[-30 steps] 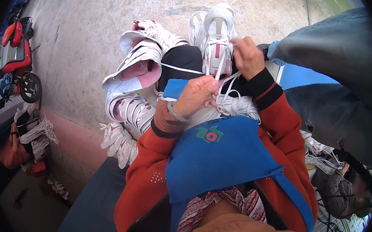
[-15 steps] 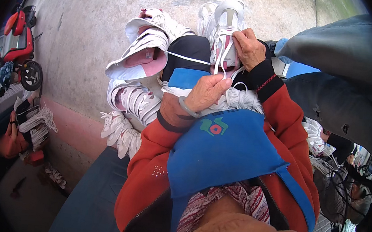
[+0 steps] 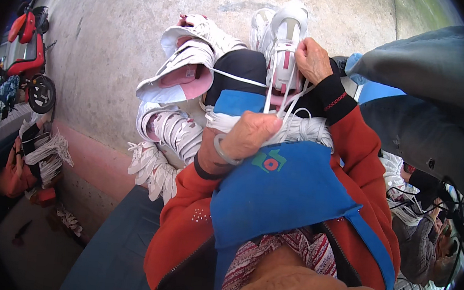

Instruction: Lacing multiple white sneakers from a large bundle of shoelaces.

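A white sneaker (image 3: 287, 31) with grey and pink parts lies on my lap, toe pointing away from me. Its white shoelaces (image 3: 283, 101) stretch tight from the tongue toward my body. They end in the closed fingers of my left hand (image 3: 252, 133), low over the blue apron (image 3: 290, 175). My right hand (image 3: 313, 61) is closed against the sneaker's right side, fingers bent around its edge; the fingertips are partly hidden. Beneath the laces lies a bundle of loose white laces (image 3: 313, 131) across my lap. Another white shoe (image 3: 261, 23) sits just left of the sneaker's toe.
Nested white and pink shoe uppers (image 3: 180, 68) stand left of my knee, with more stacked uppers (image 3: 172, 131) nearer me. A person's grey trouser leg (image 3: 421, 67) is close on my right. A red scooter (image 3: 29, 55) stands far left. Other people sit at both sides.
My left hand has drawn the laces back toward me, and they are tauter. My right hand has left the laces for the sneaker's side. The sneaker has shifted slightly nearer.
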